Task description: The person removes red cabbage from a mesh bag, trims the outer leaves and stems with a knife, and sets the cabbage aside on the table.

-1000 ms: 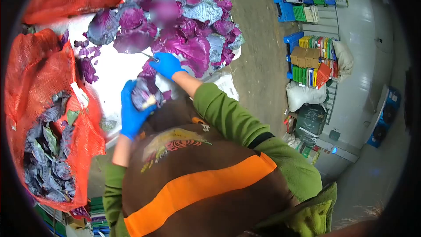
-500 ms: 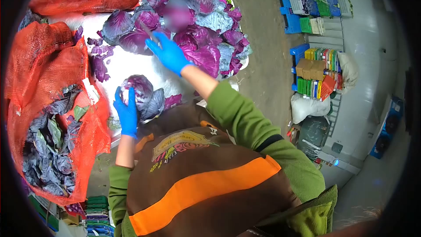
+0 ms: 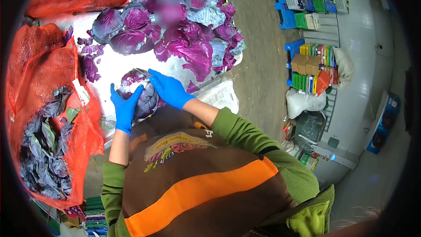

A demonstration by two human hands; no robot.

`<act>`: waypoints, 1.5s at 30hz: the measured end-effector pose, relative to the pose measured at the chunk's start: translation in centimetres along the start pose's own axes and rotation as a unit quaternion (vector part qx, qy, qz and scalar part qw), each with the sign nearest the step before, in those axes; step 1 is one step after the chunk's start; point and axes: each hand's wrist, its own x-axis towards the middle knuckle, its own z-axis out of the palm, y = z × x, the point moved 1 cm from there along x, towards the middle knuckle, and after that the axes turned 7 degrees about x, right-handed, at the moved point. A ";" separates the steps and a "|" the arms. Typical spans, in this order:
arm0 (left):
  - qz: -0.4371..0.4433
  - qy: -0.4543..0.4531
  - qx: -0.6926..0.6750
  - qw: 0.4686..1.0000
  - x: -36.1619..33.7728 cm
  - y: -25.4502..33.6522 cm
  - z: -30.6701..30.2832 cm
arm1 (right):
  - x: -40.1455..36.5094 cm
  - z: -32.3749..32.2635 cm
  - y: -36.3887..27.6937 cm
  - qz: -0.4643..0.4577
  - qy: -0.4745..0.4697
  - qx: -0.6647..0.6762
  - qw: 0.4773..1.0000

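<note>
A red cabbage [image 3: 130, 78] with a pale cut patch sits on the white work surface [image 3: 105, 57] near its front edge. My left hand [image 3: 124, 107], in a blue glove, holds it from the near left, thumb spread across toward the top. At the right side of the cabbage is my right hand [image 3: 169, 90], also gloved in blue, closed on a knife [image 3: 141, 70]. Only a thin part of the blade shows at the head's upper edge; the handle is hidden in the glove. Dark outer leaves [image 3: 147, 103] lie against the cabbage, between it and my apron.
A heap of loose purple cabbage leaves [image 3: 193, 55] covers the far right of the surface. Leaf scraps [image 3: 90, 68] lie to the left. Red mesh sacks [image 3: 44, 57] stand along the left side, one open with dark leaves inside. Crates [image 3: 315, 57] are stacked beyond the floor.
My right hand has come down from the leaf heap to the cabbage with the knife. Some leaves at the near edge of the heap have shifted. My left thumb now reaches over the cabbage.
</note>
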 end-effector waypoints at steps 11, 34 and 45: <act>0.046 0.008 -0.013 0.999 -1.4 0.1 2.4 | -2.1 0.5 -0.5 -0.043 0.044 -0.121 0.991; 0.057 0.100 -0.041 0.992 -1.8 1.4 5.2 | 0.3 -0.8 -0.3 0.041 0.065 -0.158 0.984; 0.084 0.008 -0.072 0.994 0.3 3.9 4.1 | 2.4 -1.8 1.3 0.080 0.047 -0.100 0.991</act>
